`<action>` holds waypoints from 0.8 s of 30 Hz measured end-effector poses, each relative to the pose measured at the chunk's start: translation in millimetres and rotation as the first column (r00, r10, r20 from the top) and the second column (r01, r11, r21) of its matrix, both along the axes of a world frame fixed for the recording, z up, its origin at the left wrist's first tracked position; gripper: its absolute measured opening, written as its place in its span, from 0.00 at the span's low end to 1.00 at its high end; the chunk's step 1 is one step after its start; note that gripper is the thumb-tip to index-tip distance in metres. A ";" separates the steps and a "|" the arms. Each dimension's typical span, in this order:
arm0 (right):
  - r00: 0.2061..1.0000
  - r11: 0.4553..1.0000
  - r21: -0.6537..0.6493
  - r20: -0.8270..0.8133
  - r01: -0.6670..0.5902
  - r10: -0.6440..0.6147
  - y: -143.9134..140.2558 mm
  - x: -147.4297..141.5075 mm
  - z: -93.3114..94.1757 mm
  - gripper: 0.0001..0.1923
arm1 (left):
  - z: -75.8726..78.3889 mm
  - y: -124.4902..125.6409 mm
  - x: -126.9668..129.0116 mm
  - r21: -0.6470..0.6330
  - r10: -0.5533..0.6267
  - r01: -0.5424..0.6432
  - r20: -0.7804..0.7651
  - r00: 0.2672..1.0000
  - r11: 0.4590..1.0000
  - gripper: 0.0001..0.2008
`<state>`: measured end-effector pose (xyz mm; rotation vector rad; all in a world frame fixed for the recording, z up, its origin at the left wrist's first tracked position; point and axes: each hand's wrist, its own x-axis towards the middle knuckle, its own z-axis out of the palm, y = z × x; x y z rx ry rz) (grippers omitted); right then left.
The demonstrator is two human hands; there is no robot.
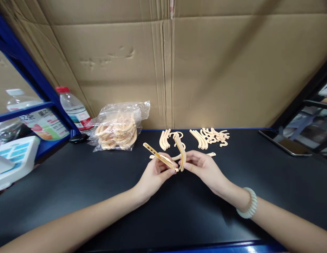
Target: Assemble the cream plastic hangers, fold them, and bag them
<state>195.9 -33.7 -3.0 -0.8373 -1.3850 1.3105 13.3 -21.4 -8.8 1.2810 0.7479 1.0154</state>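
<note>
My left hand (pixel 154 174) is closed on a beige plastic hanger arm (pixel 150 149) with a row of slots, tilted up to the left. My right hand (pixel 205 170) pinches a second, curved hanger arm (pixel 182 150) that stands nearly upright. The lower ends of the two arms come close together between my fingertips; I cannot tell whether they touch. Behind them on the black table lie a long curved beige piece (pixel 211 154), partly hidden by my hands, and some hooks (pixel 179 134).
Loose hanger arms (pixel 164 139) lie in a row, with another row (pixel 198 139) and a pile of hooks (pixel 214 135) to the right. A clear bag of beige parts (pixel 117 131) and a red-capped bottle (pixel 73 109) stand left. A phone-like slab (pixel 284 143) lies right. Cardboard (pixel 121 63) rises behind.
</note>
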 end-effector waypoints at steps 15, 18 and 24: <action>0.997 0.994 0.109 0.073 0.010 -0.018 0.7 -0.6 -3.0 0.05 | 4.1 -2.8 1.8 0.001 0.015 -0.014 -0.054 0.998 1.000 0.15; 0.996 0.993 0.118 0.085 0.014 -0.024 -1.5 -0.6 -2.2 0.03 | 4.5 -3.5 2.3 0.009 0.028 -0.027 -0.058 0.998 1.000 0.16; 0.993 0.993 0.115 0.108 0.037 -0.050 -4.4 -1.1 -0.9 0.02 | 4.5 -4.9 2.8 0.018 0.046 -0.045 -0.087 0.995 0.999 0.15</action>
